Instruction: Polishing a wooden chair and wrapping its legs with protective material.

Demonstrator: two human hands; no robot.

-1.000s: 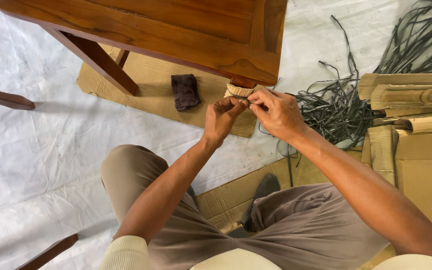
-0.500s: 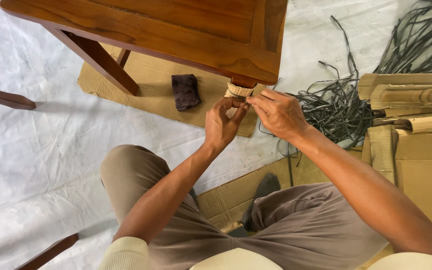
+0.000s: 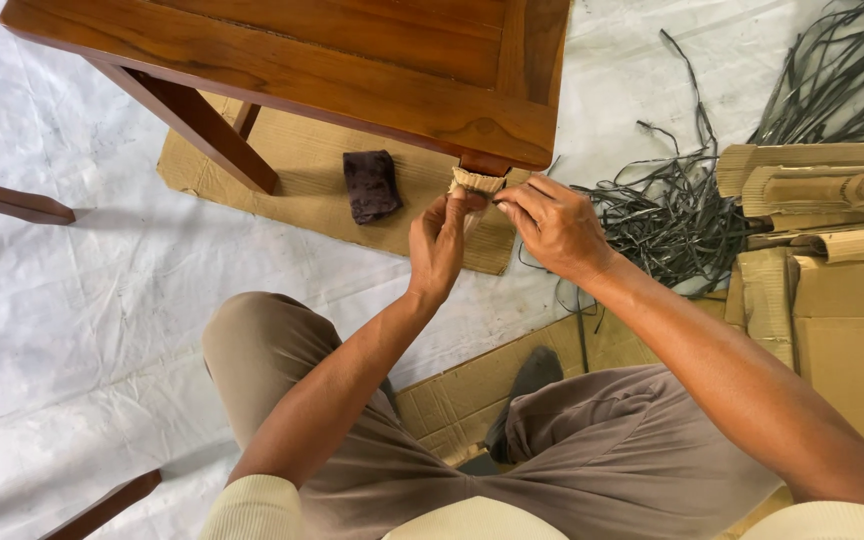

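Observation:
A brown wooden table (image 3: pixel 352 60) stands in front of me. Its near leg is wrapped in corrugated cardboard (image 3: pixel 477 181). My left hand (image 3: pixel 437 245) is up against the left side of that wrap, fingers curled onto it. My right hand (image 3: pixel 552 225) is just to the right of the wrap, with thumb and forefinger pinching a thin dark strap that runs to the leg. The fingertips of both hands almost meet at the wrap. Most of the wrapped leg is hidden behind my hands.
A dark cloth (image 3: pixel 370 185) lies on a flat cardboard sheet (image 3: pixel 292 160) under the table. A tangle of dark straps (image 3: pixel 672 215) lies to the right, beside rolled corrugated cardboard (image 3: pixel 822 185) and flat boxes (image 3: pixel 852 340). White plastic sheeting (image 3: pixel 72 300) covers the floor.
My left hand has turned from pinching at the strap to lying upright against the wrap. My right hand has stayed in place, still pinching the strap.

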